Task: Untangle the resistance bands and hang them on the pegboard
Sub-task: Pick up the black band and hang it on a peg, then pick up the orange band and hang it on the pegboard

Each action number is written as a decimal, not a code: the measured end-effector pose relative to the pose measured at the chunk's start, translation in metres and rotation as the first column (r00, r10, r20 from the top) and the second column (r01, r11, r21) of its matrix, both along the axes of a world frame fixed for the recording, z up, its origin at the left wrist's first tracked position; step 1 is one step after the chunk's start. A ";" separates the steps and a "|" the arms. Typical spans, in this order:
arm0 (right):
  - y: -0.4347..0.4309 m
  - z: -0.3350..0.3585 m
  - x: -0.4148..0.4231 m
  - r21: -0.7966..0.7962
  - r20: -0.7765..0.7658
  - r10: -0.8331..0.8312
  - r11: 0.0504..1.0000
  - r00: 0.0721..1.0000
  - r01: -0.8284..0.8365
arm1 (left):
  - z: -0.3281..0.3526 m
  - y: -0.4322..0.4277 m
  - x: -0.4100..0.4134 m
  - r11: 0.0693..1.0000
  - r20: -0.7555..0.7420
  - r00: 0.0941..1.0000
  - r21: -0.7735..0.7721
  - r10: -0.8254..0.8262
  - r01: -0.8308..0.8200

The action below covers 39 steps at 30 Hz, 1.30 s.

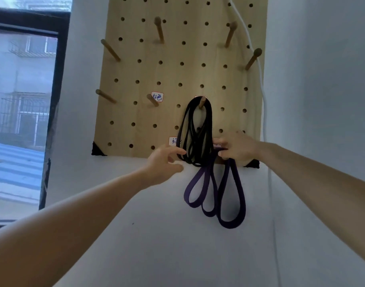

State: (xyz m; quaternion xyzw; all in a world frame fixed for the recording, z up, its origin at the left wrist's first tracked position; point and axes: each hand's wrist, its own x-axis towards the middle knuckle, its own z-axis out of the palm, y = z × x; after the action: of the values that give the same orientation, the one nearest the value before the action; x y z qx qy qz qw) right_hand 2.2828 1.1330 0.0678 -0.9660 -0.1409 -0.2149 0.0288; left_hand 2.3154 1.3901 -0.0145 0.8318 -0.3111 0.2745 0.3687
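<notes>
Gripping hand: the right hand (235, 149) curls its fingers round the gathered top of the wide, flat purple rubber resistance band (231, 195), below and just right of the short wooden peg (202, 102). I judge it is bunched there so the folds can go onto a peg as one.
Purple loops: three hang free beneath the grip, well below that peg, against the white wall (156, 224); none sits on a peg yet.
Steadying hand: the left hand (163, 162), below and left of the peg, is loose and empty, with fingers spread and the index tip at the black strands, probably to hold them aside.
Black band: the thin black rubber resistance band (190, 131) hangs from that peg in several coils, already hung. It looks free of the purple one, though the two overlap near the right hand's fingers.
Board: the pale wooden pegboard (177, 69) spreads around the peg, with bare pegs (152, 100) above and to its left.
Cable: a white cable (264, 104) runs down well right of the peg.
</notes>
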 end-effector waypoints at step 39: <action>0.041 -0.782 -0.038 -0.060 -0.951 -0.096 0.990 0.295 0.129 | -0.716 0.057 -0.173 0.960 -0.926 0.331 0.241 0.183 0.143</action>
State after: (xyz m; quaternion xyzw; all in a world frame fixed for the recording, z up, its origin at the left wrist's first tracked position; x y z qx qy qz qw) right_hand 2.2452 1.1738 -0.7140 -0.9134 -0.0261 0.3926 0.1046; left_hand 2.1420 1.4471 -0.7301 0.8829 -0.0653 -0.2997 0.3556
